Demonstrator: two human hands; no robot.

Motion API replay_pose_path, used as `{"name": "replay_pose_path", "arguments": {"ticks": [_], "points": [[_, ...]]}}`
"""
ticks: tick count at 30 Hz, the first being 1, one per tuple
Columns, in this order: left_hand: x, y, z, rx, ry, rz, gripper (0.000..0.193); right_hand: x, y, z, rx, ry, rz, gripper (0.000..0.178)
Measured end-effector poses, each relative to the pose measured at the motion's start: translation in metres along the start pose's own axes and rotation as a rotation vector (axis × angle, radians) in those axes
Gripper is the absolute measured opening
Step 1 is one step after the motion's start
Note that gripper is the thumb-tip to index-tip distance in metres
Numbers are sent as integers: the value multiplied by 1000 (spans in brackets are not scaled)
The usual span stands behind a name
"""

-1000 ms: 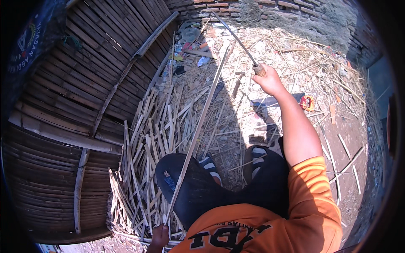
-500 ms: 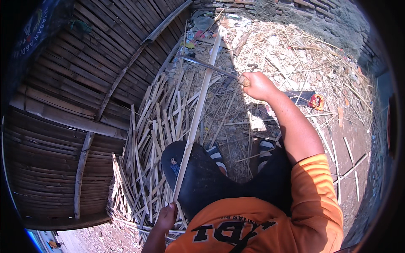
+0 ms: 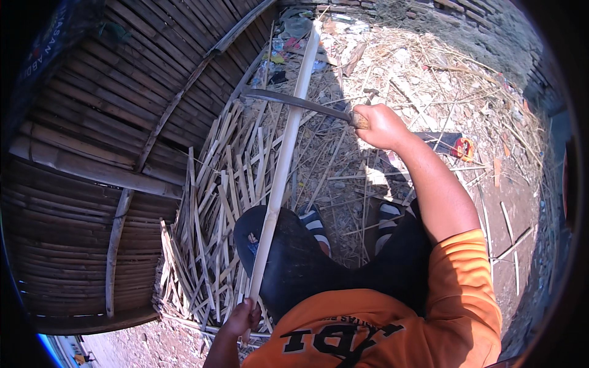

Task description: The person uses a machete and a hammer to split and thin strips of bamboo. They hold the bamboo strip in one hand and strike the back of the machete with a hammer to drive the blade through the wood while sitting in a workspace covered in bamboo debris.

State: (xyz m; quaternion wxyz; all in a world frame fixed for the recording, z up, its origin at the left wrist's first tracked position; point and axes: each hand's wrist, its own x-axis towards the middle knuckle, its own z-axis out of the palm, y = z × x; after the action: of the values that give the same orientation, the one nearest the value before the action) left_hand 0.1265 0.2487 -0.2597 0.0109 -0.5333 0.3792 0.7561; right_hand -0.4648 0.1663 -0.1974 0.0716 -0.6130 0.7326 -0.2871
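A long pale bamboo strip (image 3: 284, 161) slants from near my left hip, over my left knee, to the far side. My left hand (image 3: 243, 316) is closed around its near end. In my right hand (image 3: 381, 126) is the wooden handle of a machete (image 3: 300, 103). Its dark, slightly curved blade lies across the upper part of the strip and points left. Whether the edge has entered the bamboo, I cannot tell.
Many split bamboo strips (image 3: 211, 227) lie heaped left of my legs, beside a slatted bamboo wall (image 3: 80, 178). Shavings and litter (image 3: 423, 80) cover the ground ahead, up to a brick wall (image 3: 454, 18). A dark packet (image 3: 445, 145) lies right of my forearm.
The far end of the bamboo strip has swung slightly left and nearer. The machete blade has turned to show its dark flat side, its tip shifted left.
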Motion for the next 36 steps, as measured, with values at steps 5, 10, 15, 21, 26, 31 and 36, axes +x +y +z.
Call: {"name": "replay_pose_path", "arguments": {"ticks": [5, 10, 15, 21, 26, 31, 36], "points": [[3, 12, -10, -150, -226, -89, 66, -15, -50, 27, -95, -175, -487, 30], [12, 4, -19, -251, -255, -146, 68, -2, 5, 47, -58, -104, -81, 33], [16, -1, -28, -230, -336, -124, 70, -2, -25, 48, -52, -63, -281, 34], [22, 11, -31, -136, -351, -71, 71, 10, 0, 46, 14, -114, 139, 26], [20, -3, -44, -181, -391, -66, 69, 18, -8, 26, 80, -29, 172, 28], [29, -12, -40, 13, -216, 77, 66, 5, -55, 34, -174, -116, -588, 23], [10, -10, -8, 323, 57, 302, 63, 14, -31, 15, -146, -143, -113, 30]]}}
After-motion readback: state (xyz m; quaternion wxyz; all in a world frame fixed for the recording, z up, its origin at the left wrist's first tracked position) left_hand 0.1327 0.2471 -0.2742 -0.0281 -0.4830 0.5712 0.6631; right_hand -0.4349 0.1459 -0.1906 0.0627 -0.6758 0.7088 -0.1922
